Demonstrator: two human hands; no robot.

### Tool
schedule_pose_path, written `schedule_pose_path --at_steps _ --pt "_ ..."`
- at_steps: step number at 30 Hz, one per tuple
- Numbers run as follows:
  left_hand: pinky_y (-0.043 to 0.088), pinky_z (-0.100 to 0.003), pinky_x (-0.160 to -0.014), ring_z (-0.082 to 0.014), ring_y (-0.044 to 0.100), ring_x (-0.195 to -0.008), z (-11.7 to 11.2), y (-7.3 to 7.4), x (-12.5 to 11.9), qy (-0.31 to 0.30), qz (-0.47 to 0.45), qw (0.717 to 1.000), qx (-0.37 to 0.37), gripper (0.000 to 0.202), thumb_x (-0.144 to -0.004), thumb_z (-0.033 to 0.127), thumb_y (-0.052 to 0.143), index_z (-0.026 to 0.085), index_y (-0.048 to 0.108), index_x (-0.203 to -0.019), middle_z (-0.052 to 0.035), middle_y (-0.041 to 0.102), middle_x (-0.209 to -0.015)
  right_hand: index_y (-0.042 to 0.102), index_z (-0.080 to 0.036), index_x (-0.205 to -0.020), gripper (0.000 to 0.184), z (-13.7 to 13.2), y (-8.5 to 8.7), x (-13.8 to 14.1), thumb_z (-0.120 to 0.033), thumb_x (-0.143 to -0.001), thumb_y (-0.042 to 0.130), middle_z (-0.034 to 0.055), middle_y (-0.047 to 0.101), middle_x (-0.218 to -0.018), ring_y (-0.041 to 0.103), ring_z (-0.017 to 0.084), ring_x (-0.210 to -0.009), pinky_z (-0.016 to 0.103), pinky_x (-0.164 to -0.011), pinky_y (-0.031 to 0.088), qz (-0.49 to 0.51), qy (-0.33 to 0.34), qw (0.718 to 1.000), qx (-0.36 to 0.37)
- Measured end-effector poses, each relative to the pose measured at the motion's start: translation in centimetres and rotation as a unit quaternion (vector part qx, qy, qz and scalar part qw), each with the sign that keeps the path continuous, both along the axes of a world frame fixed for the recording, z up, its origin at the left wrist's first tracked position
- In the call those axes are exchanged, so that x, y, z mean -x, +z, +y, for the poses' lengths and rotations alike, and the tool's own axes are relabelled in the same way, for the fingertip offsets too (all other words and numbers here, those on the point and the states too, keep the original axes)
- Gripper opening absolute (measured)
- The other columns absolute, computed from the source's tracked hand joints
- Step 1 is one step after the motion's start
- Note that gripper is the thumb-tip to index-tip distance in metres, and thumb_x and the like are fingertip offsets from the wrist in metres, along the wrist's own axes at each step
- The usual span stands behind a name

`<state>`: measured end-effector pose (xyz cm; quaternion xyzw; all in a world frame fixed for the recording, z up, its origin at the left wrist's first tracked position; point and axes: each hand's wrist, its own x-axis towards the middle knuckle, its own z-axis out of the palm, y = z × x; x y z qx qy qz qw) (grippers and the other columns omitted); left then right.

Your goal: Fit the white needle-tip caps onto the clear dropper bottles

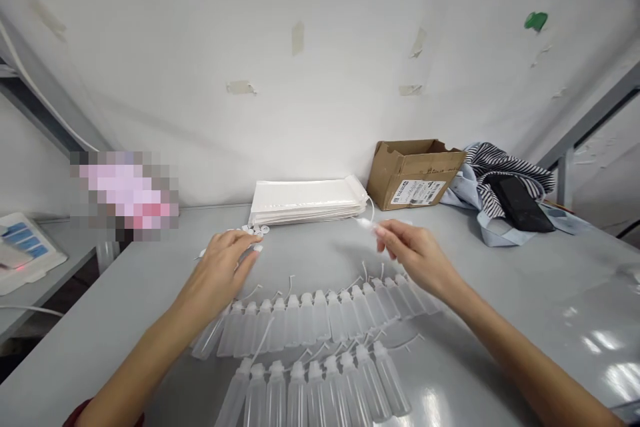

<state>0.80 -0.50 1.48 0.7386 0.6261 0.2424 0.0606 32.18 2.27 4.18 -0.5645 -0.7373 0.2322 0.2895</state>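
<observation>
My right hand (417, 250) is closed in a pinch on a small white nozzle cap (367, 222) with a thin bent tube, held above the table at centre right. At centre left, my left hand (223, 263) bends its thumb and forefinger together around a small white cap (257, 249). Just beyond those fingers lies a loose pile of little white caps (263, 230). Below both hands, translucent squeeze bottles lie side by side in two rows, a back row (306, 323) and a front row (316, 390). Thin bent tubes stick out from their necks.
A stack of white padded envelopes (305, 197) lies against the wall. Beside it stands an open cardboard box (417, 177), then striped cloth (510, 163) and a black phone-like object (523, 203). A side shelf with a white device (30, 250) is at left, near a blurred patch.
</observation>
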Motion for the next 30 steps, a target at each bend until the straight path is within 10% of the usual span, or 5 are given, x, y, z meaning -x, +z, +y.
schedule_pose_path --at_steps 5,16,30 --pt "0.046 -0.049 -0.088 -0.0349 0.052 -0.111 1.1 -1.8 1.5 -0.045 0.063 0.997 -0.017 0.045 -0.091 0.042 0.036 0.018 0.071 -0.104 -0.0148 0.065 -0.113 0.061 -0.013 -0.076 0.025 3.8 -1.4 -3.6 -0.024 -0.093 0.045 0.0080 0.062 -0.078 0.059 0.023 -0.083 0.034 -0.071 0.043 -0.097 -0.088 0.991 -0.018" --pt "0.049 -0.049 -0.082 -0.0352 0.058 -0.097 1.9 -2.3 1.3 -0.078 0.070 0.993 -0.053 0.043 -0.088 0.045 0.040 0.019 0.074 -0.092 -0.0129 0.073 -0.098 0.059 -0.015 -0.111 0.024 4.9 -4.0 -4.4 -0.030 -0.092 0.057 0.0069 0.061 -0.111 0.062 0.020 -0.095 0.040 -0.081 0.052 -0.190 -0.106 0.975 -0.053" --pt "0.046 -0.034 -0.075 -0.0253 0.062 -0.093 -0.6 1.5 -1.2 0.018 -0.021 1.000 -0.004 0.022 -0.085 0.037 0.047 0.024 0.064 -0.080 -0.0035 0.072 -0.090 0.061 -0.020 -0.095 0.015 2.2 -3.1 -1.0 -0.019 -0.089 0.048 0.0111 0.059 -0.100 0.059 0.026 -0.094 0.043 -0.083 0.048 -0.055 -0.008 0.961 -0.272"
